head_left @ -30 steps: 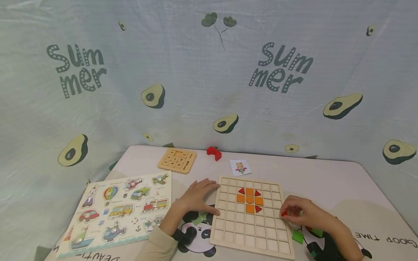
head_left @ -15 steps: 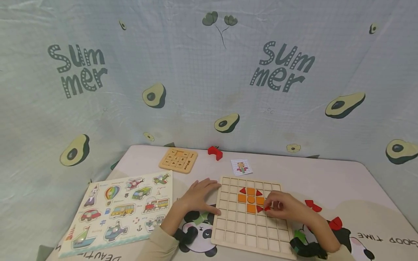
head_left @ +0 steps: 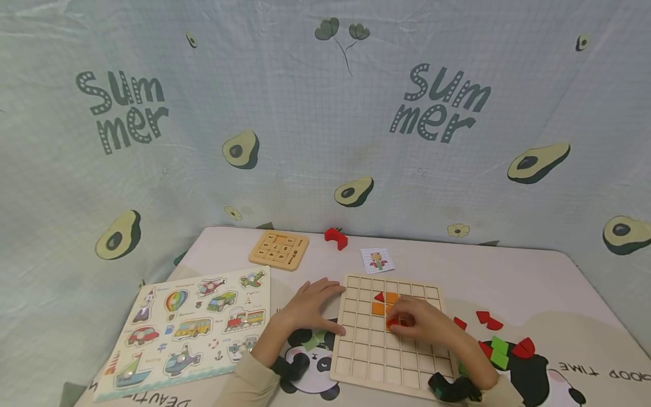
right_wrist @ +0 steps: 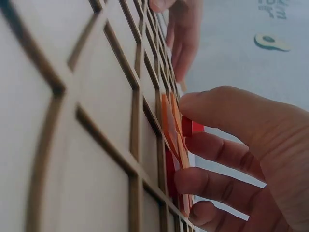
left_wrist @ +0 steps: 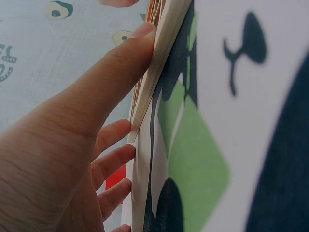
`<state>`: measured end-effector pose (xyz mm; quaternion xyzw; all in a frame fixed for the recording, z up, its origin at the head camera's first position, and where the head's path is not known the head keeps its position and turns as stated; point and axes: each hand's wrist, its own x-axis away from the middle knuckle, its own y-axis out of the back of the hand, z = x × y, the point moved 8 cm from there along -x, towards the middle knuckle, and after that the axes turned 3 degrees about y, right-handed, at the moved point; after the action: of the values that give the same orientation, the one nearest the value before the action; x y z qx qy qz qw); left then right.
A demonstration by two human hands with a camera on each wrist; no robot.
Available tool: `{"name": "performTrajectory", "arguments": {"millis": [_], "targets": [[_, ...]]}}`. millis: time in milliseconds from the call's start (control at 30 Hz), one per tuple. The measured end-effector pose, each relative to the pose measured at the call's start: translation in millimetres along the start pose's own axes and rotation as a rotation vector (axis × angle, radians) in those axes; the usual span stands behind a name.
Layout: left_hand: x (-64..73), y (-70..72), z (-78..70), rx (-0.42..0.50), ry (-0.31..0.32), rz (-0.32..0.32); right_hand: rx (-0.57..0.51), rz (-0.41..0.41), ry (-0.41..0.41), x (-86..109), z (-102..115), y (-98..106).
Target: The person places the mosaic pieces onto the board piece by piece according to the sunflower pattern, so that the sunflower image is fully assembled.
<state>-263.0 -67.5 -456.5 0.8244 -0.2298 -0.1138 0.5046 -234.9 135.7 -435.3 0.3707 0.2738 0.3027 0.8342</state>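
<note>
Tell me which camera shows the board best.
The head view: it takes in nearly the whole board from above, though the right hand covers some. The left wrist view shows mostly its edge, touched by the left hand; the right wrist view shows part of it close up, at a steep slant.

A pale grey-blue cloth [head_left: 295,102] walls in the scene, creased and finely gridded, turning forward at nine and three o'clock. "Summer" lettering [head_left: 122,113] shows at ten o'clock and again at two, a leafy sprig [head_left: 328,29] at twelve. Avocados [head_left: 118,234] dot it from nine round to three, with small flowers [head_left: 458,230] among them. Below stands a pinkish-white table [head_left: 508,277] with rounded far corners, printed with a panda [head_left: 316,377] at six and inverted "Good time" [head_left: 605,370] at four. The light is soft and even.
</note>
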Motion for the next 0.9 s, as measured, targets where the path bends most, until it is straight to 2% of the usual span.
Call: {"name": "performTrajectory", "arguments": {"millis": [167, 433, 633, 900], "targets": [[-0.2, 0.4, -0.3, 0.002, 0.004, 0.005, 0.045, 0.007, -0.087, -7.0, 0.6, -6.6], [-0.3, -1.0, 0.2, 0.001, 0.005, 0.006, 0.124, -0.015, -0.113, -16.1, 5.1, -12.4], [-0.2, -2.1, 1.1, 0.004, 0.009, 0.007, 0.112, -0.005, -0.136, -16.3, 5.4, -13.8], [-0.6, -1.9, 1.4, 0.015, 0.028, 0.017, 0.038, 0.071, -0.094, -13.0, 2.9, -16.1]]}}
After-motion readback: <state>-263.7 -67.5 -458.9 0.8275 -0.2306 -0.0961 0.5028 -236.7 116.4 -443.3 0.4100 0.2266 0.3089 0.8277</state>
